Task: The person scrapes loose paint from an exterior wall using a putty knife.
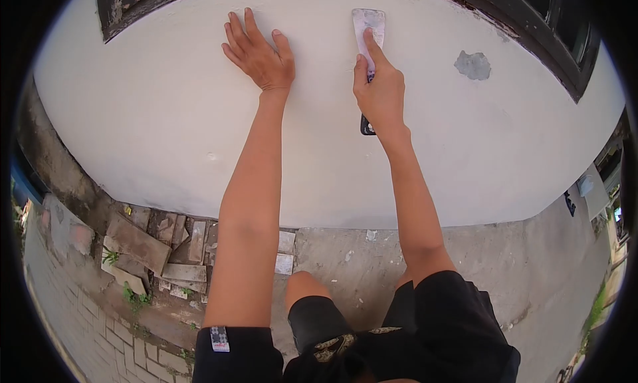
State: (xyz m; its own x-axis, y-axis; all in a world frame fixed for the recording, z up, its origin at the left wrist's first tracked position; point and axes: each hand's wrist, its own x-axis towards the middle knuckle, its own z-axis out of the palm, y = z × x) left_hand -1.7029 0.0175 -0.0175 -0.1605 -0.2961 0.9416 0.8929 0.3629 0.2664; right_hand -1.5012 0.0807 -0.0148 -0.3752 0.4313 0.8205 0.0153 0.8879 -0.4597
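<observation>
My right hand [382,90] is wrapped round the dark handle of a putty knife [369,24], its index finger stretched along the blade. The pale, smeared blade points upward and lies against the white wall [319,150]; the black butt of the handle shows below my palm. To the left, my left hand [260,56] rests on the same wall with its fingers spread and nothing in it. Right of the putty knife, a grey bare patch [472,65] shows where the white coat is gone.
Dark, worn window frames [571,77] edge the wall at top right and top left. Broken boards or tiles [139,242] lie piled at the wall's foot on the left, near brick paving [113,340]. A concrete floor [492,270] runs below on the right.
</observation>
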